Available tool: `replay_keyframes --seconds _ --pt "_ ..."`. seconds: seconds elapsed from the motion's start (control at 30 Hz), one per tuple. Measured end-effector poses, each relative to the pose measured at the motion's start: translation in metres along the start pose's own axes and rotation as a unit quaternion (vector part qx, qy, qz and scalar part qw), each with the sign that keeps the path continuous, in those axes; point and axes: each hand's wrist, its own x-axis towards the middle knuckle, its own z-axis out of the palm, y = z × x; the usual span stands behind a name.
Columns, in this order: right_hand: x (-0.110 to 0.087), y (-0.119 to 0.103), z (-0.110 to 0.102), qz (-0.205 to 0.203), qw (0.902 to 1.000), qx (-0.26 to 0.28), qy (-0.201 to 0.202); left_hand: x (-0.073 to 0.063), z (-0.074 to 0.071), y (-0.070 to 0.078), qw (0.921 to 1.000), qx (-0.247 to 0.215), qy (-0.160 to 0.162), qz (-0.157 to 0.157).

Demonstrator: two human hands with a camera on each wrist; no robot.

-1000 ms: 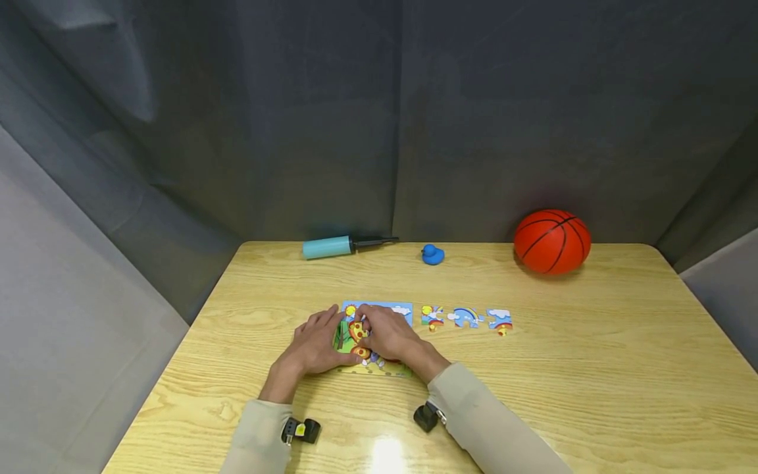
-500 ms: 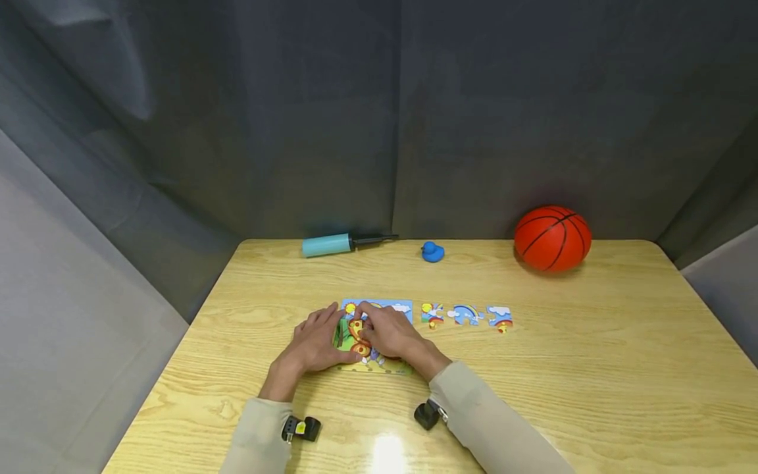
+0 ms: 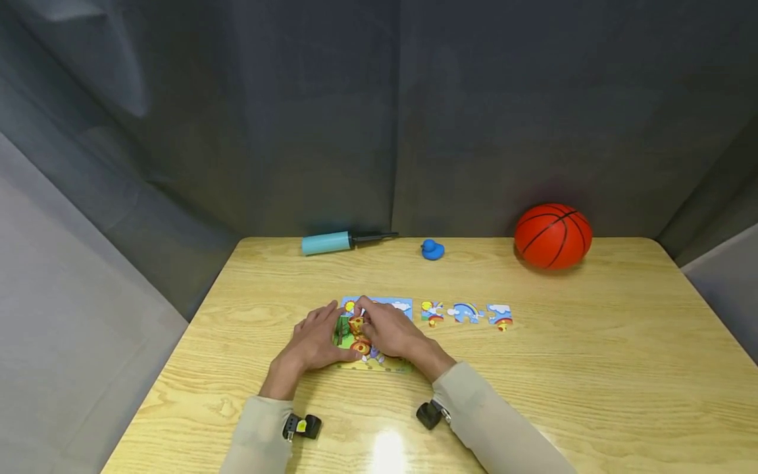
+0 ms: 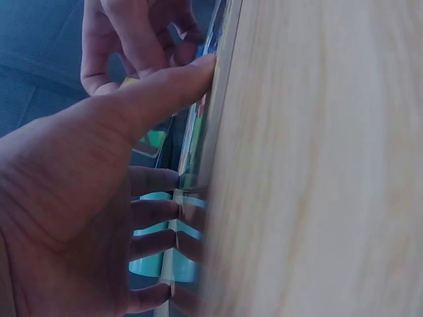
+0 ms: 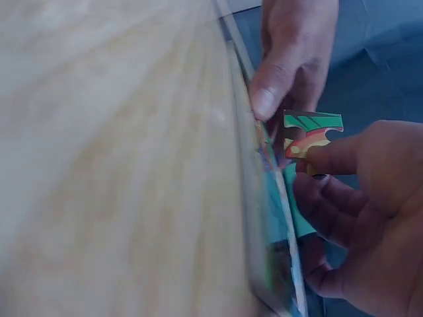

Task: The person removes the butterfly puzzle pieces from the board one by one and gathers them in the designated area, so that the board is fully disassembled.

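Note:
A colourful jigsaw puzzle board (image 3: 385, 365) lies flat on the table, partly covered by both hands. My right hand (image 3: 389, 331) pinches a puzzle piece (image 5: 314, 124) between thumb and fingers. In the right wrist view that piece, green with red and yellow, stands tilted up above the board, its printed face showing. On the board's left side is my left hand (image 3: 316, 341), thumb on the board's near part and fingers spread straight along its left edge. The left wrist view shows the left thumb (image 4: 178, 86) touching the board while the other fingertips reach the tabletop.
Right of the board lie three loose puzzle pieces (image 3: 466, 313) in a row. At the table's back edge are a teal hand pump (image 3: 327, 243), a blue rubber duck (image 3: 432, 250) and a red basketball (image 3: 553, 236). Dark curtain (image 3: 320, 118) hangs behind.
The puzzle piece in my right hand tips up from nearly flat to more tilted. The left hand keeps its place, and the whole head view shifts slightly.

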Motion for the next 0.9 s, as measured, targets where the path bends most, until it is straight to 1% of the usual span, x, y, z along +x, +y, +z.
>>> replay_keyframes --seconds 0.13,0.3,0.5,0.73,0.9 --pt "-0.003 0.002 -0.004 -0.001 1.0000 0.008 0.003 0.000 0.000 0.000 1.0000 0.004 0.002 -0.002" --pt "-0.011 0.009 -0.009 0.020 0.9996 0.016 0.009 0.000 0.000 0.000 1.0000 -0.001 0.001 -0.002" --pt "-0.028 0.018 -0.022 0.045 0.9984 0.028 0.017 0.001 0.001 -0.003 0.9999 0.008 0.008 0.001" --pt "-0.045 0.026 -0.039 0.058 0.9979 0.005 0.029 0.000 -0.001 -0.002 0.9999 0.009 0.006 0.001" --pt "-0.058 0.032 -0.047 0.065 0.9969 -0.017 0.042 0.000 0.001 -0.002 0.9999 0.012 0.008 0.009"
